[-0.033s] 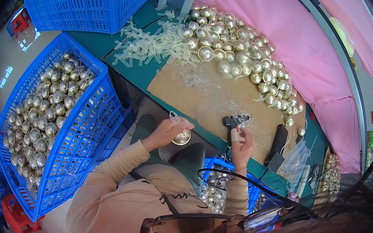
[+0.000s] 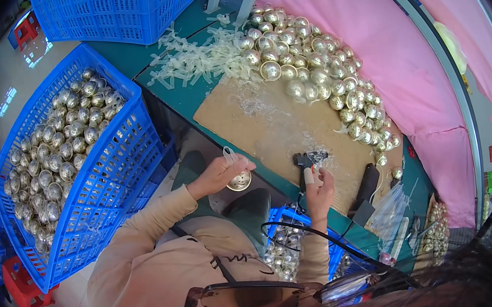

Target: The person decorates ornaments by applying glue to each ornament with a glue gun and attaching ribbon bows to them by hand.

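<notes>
My left hand point(image 2: 222, 174) is closed on a pale gold metallic ball point(image 2: 239, 182), held over my lap beside the table edge. A clear strip point(image 2: 229, 153) stands up as a loop above those fingers. Over the near table edge, my right hand point(image 2: 320, 196) has its fingers drawn together, one wearing a white finger cover point(image 2: 308, 176). What they pinch, if anything, is too small to make out. Just beyond its fingertips lies a black tool point(image 2: 303, 160), its kind unclear, on the brown board point(image 2: 235, 115).
Many similar balls point(image 2: 301, 56) are heaped at the board's far right, beside loose clear strips point(image 2: 198, 56). A blue crate point(image 2: 98, 188) full of balls stands left. A second black tool point(image 2: 366, 188) with a cord lies right. Pink cloth point(image 2: 353, 26) borders the table.
</notes>
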The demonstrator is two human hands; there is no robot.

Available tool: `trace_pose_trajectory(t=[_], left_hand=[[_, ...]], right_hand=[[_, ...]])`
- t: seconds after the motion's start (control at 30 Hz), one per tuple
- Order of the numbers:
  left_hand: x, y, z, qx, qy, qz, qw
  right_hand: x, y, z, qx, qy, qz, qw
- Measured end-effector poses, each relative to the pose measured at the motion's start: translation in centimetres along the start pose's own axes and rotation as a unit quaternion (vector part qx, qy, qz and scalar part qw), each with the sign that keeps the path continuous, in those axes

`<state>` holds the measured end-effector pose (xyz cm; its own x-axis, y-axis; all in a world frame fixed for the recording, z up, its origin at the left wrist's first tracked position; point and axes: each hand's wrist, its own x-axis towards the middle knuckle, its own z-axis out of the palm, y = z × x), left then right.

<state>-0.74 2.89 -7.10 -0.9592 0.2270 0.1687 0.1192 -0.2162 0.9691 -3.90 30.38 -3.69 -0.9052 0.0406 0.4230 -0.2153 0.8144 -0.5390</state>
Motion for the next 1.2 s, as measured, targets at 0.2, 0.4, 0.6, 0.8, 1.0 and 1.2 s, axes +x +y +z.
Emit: trace_pose_trajectory(t=[0.2,0.4,0.6,0.8,1.0,1.2], left_hand=[[0.3,0.7,-0.1,0.013,-0.012,-0.003,1.000],[0.5,0.9,-0.3,0.002,0.008,-0.021,1.000],[1.0,0.4,-0.5,0.008,0.007,-0.009,1.000],[1.6,0.5,-0.8,0.027,0.013,-0.015,0.999],[1.4,0.6,-0.9,0.029,0.018,-0.029,0.999],[1.5,0.2,-0.9,0.044,0.008,-0.001,0.999]], right_hand=[[0.5,0.9,2.2,-0.110,-0.043,0.069,0.991],[1.7,3.1,-0.2,0.143,-0.119,0.217,0.958],[-0.8,-3.5,-2.6,0.575,-0.175,0.202,0.773],[-4.0,-7.9,-1.6,0.381,-0.233,0.144,0.883],[-5.0,-7.3,0.0,0.347,-0.261,0.069,0.898],[-5.6,-6.9,0.8,0.351,-0.250,0.081,0.899]])
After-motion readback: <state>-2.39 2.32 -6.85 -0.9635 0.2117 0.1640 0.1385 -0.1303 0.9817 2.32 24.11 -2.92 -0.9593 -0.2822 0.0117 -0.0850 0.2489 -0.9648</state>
